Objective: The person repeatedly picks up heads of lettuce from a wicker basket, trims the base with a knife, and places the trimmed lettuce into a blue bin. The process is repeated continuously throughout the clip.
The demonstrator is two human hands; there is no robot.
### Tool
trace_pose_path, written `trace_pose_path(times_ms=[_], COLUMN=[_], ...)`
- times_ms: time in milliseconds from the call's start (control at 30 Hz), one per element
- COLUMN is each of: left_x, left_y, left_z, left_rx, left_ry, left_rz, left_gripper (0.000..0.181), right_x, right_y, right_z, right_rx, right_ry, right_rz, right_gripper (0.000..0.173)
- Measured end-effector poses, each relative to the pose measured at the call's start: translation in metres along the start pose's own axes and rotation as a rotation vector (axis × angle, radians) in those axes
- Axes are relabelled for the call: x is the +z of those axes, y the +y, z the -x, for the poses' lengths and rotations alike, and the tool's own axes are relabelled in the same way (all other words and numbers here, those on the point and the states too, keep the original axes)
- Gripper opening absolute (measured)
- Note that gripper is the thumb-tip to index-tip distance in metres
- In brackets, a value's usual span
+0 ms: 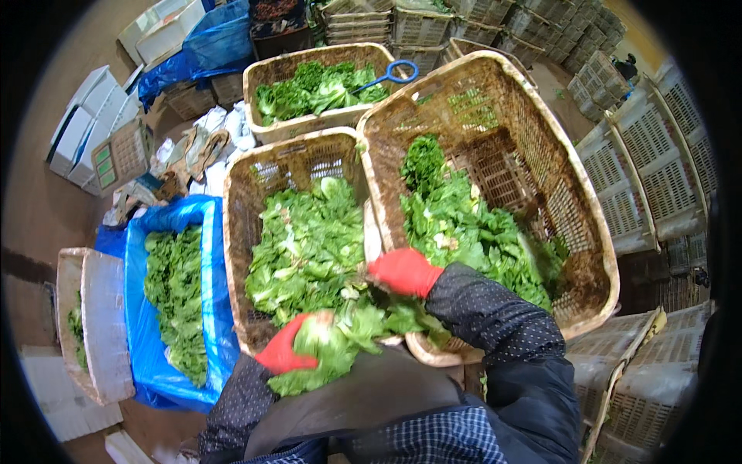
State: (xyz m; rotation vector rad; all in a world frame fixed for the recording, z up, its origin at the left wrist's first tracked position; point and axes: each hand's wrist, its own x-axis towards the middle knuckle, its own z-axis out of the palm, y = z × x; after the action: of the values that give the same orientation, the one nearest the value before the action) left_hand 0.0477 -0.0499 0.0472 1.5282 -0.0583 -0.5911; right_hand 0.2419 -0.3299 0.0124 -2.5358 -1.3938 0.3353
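Observation:
My left hand (288, 348), in a red glove, grips a head of leafy lettuce (324, 341) by its cut-stem end, close to my body. My right hand (406, 272), also red-gloved, is over the adjoining rims of two crates, its fingers curled. Blur and leaves hide whether it holds anything. Below it hang loose green leaves (408, 319). The left crate (228, 232), of stained plastic, holds a deep layer of lettuce (307, 243). In the larger right crate (606, 272), leafy greens (475, 238) lie along the near and left sides.
A blue-lined box (132, 290) of lettuce stands at left, beside a white foam box (104, 330). Behind is another crate (252, 124) with greens and a blue ring-handled tool (401, 71). A scale (119, 156) stands far left; stacked crates (632, 174) line the right.

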Motion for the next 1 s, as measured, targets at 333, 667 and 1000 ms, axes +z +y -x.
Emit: trace_pose_path(times_ms=[333,667,1000], left_x=[0.012,0.006,-0.018], left_y=[-0.063,-0.032,-0.001], left_z=[0.014,-0.046,-0.127], left_rx=[-0.190,-0.279,0.232], left_ry=[1.034,0.333,-0.227], left_rz=[0.192,0.335,1.184], left_gripper=[0.070,0.061,0.057], right_x=[0.008,-0.066,-0.031], right_y=[0.248,0.127,-0.138], right_z=[-0.090,-0.036,0.090], right_rx=[0.617,0.486,0.481], right_ry=[0.199,0.901,0.285], right_rz=[-0.066,-0.158,-1.075], right_gripper=[0.065,0.012,0.036])
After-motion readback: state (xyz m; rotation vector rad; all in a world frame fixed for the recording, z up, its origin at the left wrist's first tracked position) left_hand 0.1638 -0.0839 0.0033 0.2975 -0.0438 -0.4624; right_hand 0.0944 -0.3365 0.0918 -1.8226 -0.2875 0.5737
